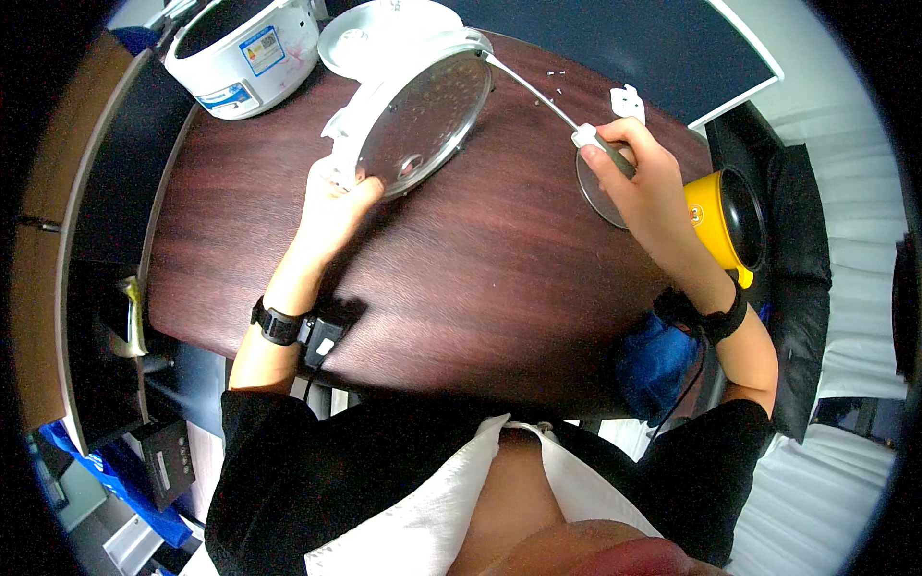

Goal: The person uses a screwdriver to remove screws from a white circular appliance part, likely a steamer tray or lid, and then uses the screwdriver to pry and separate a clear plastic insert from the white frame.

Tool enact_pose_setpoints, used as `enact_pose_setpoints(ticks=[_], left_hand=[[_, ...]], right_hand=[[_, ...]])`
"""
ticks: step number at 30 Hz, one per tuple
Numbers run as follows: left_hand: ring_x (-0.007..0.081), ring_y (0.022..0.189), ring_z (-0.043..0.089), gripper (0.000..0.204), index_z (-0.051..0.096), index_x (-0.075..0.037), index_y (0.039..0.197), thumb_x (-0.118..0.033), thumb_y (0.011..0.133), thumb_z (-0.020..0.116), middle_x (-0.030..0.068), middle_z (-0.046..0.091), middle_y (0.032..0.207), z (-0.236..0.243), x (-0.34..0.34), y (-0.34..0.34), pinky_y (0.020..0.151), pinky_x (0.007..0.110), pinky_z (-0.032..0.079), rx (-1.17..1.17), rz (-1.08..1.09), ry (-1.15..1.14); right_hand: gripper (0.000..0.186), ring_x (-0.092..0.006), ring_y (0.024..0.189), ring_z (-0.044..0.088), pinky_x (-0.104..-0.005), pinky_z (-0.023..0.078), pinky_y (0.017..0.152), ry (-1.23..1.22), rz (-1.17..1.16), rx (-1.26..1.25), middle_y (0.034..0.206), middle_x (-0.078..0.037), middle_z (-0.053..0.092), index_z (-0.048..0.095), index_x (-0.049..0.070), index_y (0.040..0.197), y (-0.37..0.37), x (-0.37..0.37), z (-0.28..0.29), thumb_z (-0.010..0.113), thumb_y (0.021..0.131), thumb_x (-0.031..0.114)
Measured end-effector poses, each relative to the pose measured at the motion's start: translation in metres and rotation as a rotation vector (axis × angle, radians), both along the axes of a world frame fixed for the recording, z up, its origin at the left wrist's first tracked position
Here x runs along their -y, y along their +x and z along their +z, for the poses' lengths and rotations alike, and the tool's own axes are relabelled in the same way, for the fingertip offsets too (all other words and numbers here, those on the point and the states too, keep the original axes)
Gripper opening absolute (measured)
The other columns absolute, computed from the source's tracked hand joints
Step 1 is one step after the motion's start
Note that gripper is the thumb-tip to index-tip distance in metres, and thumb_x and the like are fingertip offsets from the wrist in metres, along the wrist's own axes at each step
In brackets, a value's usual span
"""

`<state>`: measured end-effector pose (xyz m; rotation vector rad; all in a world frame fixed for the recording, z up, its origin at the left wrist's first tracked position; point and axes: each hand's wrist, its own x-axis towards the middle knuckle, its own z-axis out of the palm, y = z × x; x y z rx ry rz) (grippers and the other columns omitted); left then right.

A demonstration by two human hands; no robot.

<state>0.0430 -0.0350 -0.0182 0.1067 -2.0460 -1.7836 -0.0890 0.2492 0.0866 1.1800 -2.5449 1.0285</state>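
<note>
Head view. The dark wooden table [432, 288] serves as the reference for all positions. The item under inspection, a white appliance lid with a round metal inner plate [423, 120], is tilted up above the far half of the table, left of its centre line. The left hand [338, 204] grips the lid's near left edge, thumb over the rim on the plate side, the other fingers mostly hidden behind. The right hand [645, 178], above the table's right side, is closed around the handle of a screwdriver [586, 139]; the shaft's far end appears to meet the lid's upper right edge, though exact contact cannot be confirmed.

Handling assessment: the lid is judged moderately light and stiff — a moulded shell that should not flex much. The metal plate looks smooth and probably slippery, so the white rim offers the sounder hold. The clips and tabs along the edge are likely the fragile points; prying force there calls for restraint. With one edge held, the lid may twist — bracing the opposite rim against the table would steady it.

Also noted: a white cooker body [245, 62] at the table's far left corner, and small pale bits [559, 91] near its far edge, too small to identify.
</note>
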Motion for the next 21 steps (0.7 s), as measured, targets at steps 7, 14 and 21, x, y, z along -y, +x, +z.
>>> enact_pose_setpoints(ticks=[7, 14, 21], left_hand=[[0.0036, 0.055, 0.041, 0.014, 0.05, -0.009, 0.065, -0.003, 0.07, 0.062, -0.0073, 0.046, 0.062, 0.012, -0.015, 0.0, 0.051, 0.021, 0.033, -0.019, 0.043, 0.032], [0.0022, 0.052, 0.039, 0.022, 0.045, -0.01, 0.059, -0.001, 0.071, 0.061, -0.0076, 0.044, 0.057, 0.001, -0.008, 0.001, 0.048, 0.02, 0.031, -0.027, 0.157, -0.099], [0.0026, 0.051, 0.038, 0.023, 0.045, -0.011, 0.058, -0.002, 0.071, 0.062, -0.007, 0.043, 0.057, -0.007, -0.004, -0.003, 0.047, 0.021, 0.029, -0.034, 0.167, -0.066]], right_hand=[[0.025, -0.0331, 0.077, 0.061, -0.0378, 0.048, 0.064, 0.101, 0.025, -0.164, 0.081, -0.015, 0.06, 0.051, 0.005, 0.094, 0.002, -0.002, -0.011, 0.064, 0.079, 0.02], [0.025, -0.0325, 0.071, 0.061, -0.0386, 0.049, 0.06, 0.09, 0.023, -0.345, 0.081, -0.014, 0.061, 0.053, 0.006, 0.092, -0.008, -0.004, -0.017, 0.065, 0.078, 0.024], [0.025, -0.0321, 0.07, 0.061, -0.0382, 0.049, 0.059, 0.041, -0.005, -0.372, 0.081, -0.014, 0.062, 0.055, 0.006, 0.092, -0.013, 0.0, -0.029, 0.064, 0.079, 0.025]])
